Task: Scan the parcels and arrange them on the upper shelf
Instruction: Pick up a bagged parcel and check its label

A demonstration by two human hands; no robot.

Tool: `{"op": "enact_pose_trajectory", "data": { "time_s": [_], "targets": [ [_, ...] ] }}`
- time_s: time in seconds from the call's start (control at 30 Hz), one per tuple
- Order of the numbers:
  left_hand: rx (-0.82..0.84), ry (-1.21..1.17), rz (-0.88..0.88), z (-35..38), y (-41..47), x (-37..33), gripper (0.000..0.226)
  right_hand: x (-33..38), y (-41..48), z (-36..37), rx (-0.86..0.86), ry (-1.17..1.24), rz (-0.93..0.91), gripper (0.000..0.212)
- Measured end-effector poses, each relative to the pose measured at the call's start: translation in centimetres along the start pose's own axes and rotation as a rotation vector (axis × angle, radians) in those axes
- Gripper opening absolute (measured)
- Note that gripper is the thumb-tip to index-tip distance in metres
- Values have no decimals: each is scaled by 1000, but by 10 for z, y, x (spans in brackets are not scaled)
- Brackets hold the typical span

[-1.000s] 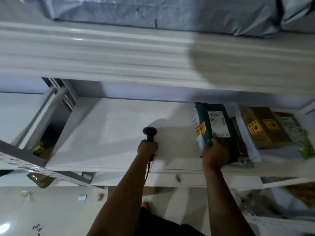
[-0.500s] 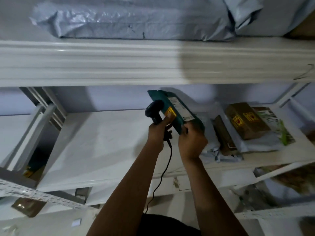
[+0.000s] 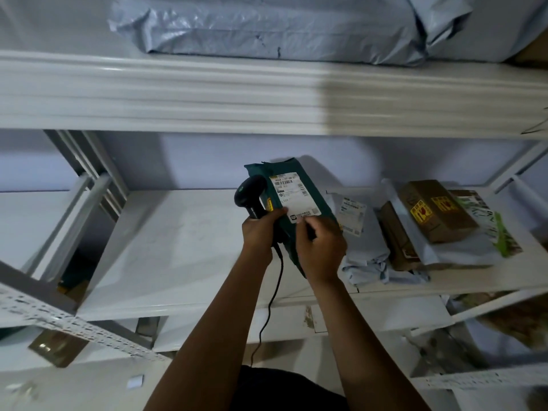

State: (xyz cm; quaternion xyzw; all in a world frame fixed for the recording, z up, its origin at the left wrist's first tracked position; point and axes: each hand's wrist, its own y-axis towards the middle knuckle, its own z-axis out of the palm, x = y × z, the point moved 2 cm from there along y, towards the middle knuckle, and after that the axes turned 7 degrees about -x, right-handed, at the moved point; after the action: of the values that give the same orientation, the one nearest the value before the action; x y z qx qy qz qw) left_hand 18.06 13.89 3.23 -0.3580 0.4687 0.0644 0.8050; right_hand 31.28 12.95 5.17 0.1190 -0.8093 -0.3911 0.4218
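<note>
Two bare forearms reached up from the bottom of the frame. The left hand (image 3: 257, 232) had its fingers wrapped round the grip of a black barcode scanner (image 3: 250, 193), whose cable (image 3: 274, 287) hung down between the arms. The right hand (image 3: 321, 250) was curled round the lower end of a dark green parcel (image 3: 310, 200), fingertips pinching at the bottom edge of its white shipping label (image 3: 292, 195).

A second earlier that parcel had lain flat on the middle shelf (image 3: 178, 247) against the other packages, with the scanner held low over the bare board. It had since been lifted clear of the shelf and turned label-up toward the camera, the scanner's head touching its left edge.

Beyond the hands, to the right on the same white metal shelf, lay the rest of the pile — a crumpled pale mailer bag (image 3: 354, 216) just beside the held parcel, then a brown carton (image 3: 436, 212) with yellow-and-red stickers resting tilted on a grey bag, and a green-and-white packet (image 3: 498, 232) at the far end.

Above, the ribbed front edge of the upper shelf (image 3: 178, 93) ran across the frame — a large grey poly bag (image 3: 267, 25) lay on it. The wall behind was pale, the light dim.
</note>
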Motion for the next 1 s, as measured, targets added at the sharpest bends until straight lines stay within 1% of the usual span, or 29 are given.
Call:
{"op": "enact_pose_trajectory", "data": {
  "time_s": [0.07,0.1,0.17,0.2,0.23,0.27,0.3,0.33,0.37,0.43,0.47,0.53,0.6,0.67,0.7,0.77,0.87,1.0],
  "targets": [
    [51,17,10,-6,-1,-4,41,-8,7,-8,-84,-77,124,8],
    [78,30,18,-9,-1,-6,42,-14,11,-10,-82,-146,193,9],
    [122,55,42,-14,-2,-11,43,-32,16,-14,4,-263,364,30],
    [141,65,55,-15,-3,-13,43,-42,18,-16,91,-238,489,41],
    [155,74,63,-16,-4,-15,44,-48,20,-19,209,-117,650,49],
    [167,79,67,-16,-6,-16,43,-49,22,-21,327,100,832,51],
    [180,85,71,-17,-8,-17,41,-50,20,-22,435,339,1004,48],
    [194,85,71,-16,-10,-18,40,-48,17,-23,512,506,1115,42],
    [212,82,69,-15,-12,-19,39,-46,14,-26,563,607,1169,37],
    [236,79,72,-15,-12,-20,37,-44,7,-27,577,726,1191,40],
    [232,91,80,-14,-13,-21,36,-44,4,-27,555,770,1190,42],
    [173,155,115,-14,-12,-23,30,-43,0,-26,471,802,1181,38],
    [87,294,201,-11,-13,-26,20,-46,-1,-25,357,758,1172,34],
    [17,437,256,-7,-15,-32,22,-50,-5,-24,256,686,1171,36],
    [6,468,263,-6,-17,-36,23,-53,-7,-24,212,653,1179,38],
    [41,461,251,-3,-21,-42,24,-60,-10,-24,138,613,1187,44],
    [153,400,229,3,-29,-46,19,-66,-14,-23,80,583,1183,48],
    [264,416,177,12,-38,-49,16,-72,-19,-20,33,500,1157,43]
  ]
}}
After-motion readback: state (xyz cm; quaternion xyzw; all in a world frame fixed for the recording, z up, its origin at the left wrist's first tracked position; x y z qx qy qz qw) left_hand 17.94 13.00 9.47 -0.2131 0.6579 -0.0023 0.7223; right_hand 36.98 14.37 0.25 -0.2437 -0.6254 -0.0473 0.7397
